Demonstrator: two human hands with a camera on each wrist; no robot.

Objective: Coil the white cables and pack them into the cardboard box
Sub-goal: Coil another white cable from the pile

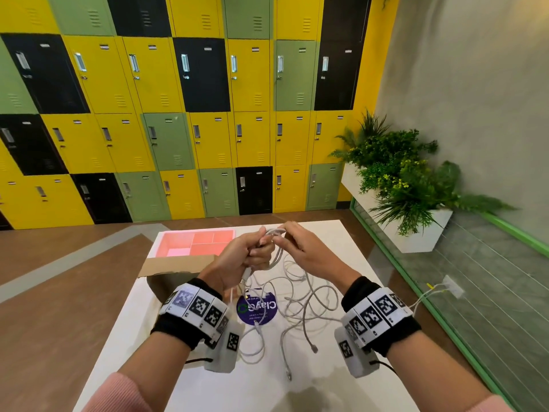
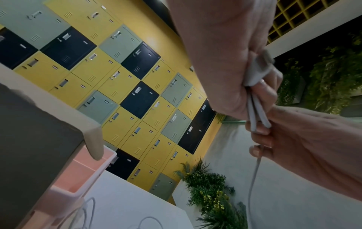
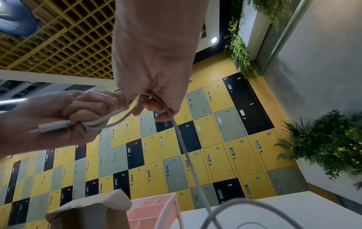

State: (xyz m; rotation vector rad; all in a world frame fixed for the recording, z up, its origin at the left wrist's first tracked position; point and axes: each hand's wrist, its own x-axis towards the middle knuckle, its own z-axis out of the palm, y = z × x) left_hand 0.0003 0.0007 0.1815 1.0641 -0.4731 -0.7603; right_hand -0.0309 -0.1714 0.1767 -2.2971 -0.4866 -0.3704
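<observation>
Both hands are raised above the white table (image 1: 166,331), working one white cable (image 1: 274,254). My left hand (image 1: 246,251) grips a small bundle of its loops, with a plug end (image 3: 53,126) sticking out under the fist. My right hand (image 1: 292,240) pinches the loop top (image 3: 137,102) beside the left fingers, and a strand (image 3: 188,156) trails down to the table. More white cables (image 1: 309,301) lie tangled on the table below. The cardboard box (image 1: 178,269) stands at the left, partly hidden by my left wrist.
A pink divided tray (image 1: 196,242) sits behind the box at the table's far left. A round purple sticker (image 1: 257,309) lies under the cables. Planters with green plants (image 1: 401,179) stand to the right, and lockers (image 1: 178,114) fill the wall ahead.
</observation>
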